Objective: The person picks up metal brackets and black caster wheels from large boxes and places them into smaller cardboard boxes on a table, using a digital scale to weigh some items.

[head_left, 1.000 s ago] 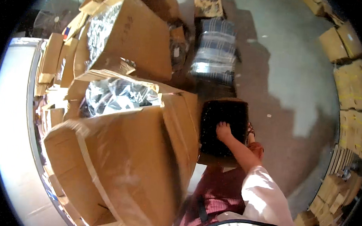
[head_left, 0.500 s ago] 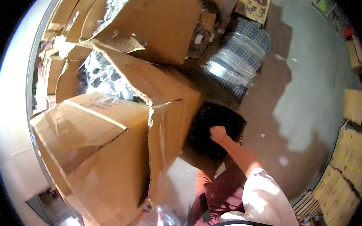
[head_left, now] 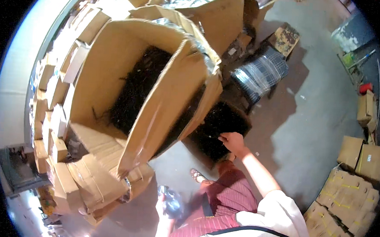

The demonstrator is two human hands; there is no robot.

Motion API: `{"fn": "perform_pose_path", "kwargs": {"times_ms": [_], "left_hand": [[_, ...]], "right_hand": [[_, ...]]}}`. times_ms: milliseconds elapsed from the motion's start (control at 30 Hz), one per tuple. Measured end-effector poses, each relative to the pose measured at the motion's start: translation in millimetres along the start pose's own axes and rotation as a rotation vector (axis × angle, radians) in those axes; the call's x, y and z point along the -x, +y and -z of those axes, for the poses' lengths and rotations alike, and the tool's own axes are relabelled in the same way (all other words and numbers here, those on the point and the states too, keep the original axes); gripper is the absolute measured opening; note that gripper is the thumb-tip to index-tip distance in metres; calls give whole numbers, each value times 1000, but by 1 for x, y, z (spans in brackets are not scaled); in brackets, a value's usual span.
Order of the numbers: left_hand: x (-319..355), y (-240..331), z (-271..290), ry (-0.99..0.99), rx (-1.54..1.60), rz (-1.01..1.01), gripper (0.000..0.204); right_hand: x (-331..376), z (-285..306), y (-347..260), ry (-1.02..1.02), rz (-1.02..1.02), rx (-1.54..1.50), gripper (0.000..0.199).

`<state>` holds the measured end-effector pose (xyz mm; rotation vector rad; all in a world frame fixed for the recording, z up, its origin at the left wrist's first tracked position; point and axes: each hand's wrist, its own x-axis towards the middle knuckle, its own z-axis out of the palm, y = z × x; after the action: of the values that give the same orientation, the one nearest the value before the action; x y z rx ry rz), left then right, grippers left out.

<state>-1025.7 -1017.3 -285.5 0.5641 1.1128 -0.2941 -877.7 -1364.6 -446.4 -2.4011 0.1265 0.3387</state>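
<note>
My right hand is over a box filled with small black pieces. Its fingers are bent together in a pinch; anything between them is too small to make out. Lower and to the left, my left hand grips a clear plastic bag, whose contents are blurred. A large carton gapes at the left, its flap leaning toward the black-filled box. More dark pieces lie deep inside that carton.
Behind stands another big carton with shiny plastic packs. A plaid padded stool wrapped in clear film is beyond the box. Stacked cartons line the right side, and taped cartons sit at the left. My foot is near the box.
The view has shifted, and the large left carton's dark interior now shows. My left hand with the clear bag has come further into view. My right hand stays over the black pieces.
</note>
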Motion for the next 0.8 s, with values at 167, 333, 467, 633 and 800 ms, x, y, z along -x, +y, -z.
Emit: {"fn": "perform_pose_path", "kwargs": {"times_ms": [167,333,467,633,800], "left_hand": [[22,21,4,-97,-149,50,41],[46,38,14,-332,-563,-205,35],[89,57,-22,-469,-484,-269,32],[109,75,0,-656,-301,-219,28],[114,95,54,-581,-162,-142,41]], "right_hand": [[51,50,-87,-82,-158,-81,33],[117,70,-186,-176,-133,-580,36],[170,66,-266,-160,67,-490,29],[215,30,-355,175,470,18,26],[232,-8,-405,322,815,173,22]]}}
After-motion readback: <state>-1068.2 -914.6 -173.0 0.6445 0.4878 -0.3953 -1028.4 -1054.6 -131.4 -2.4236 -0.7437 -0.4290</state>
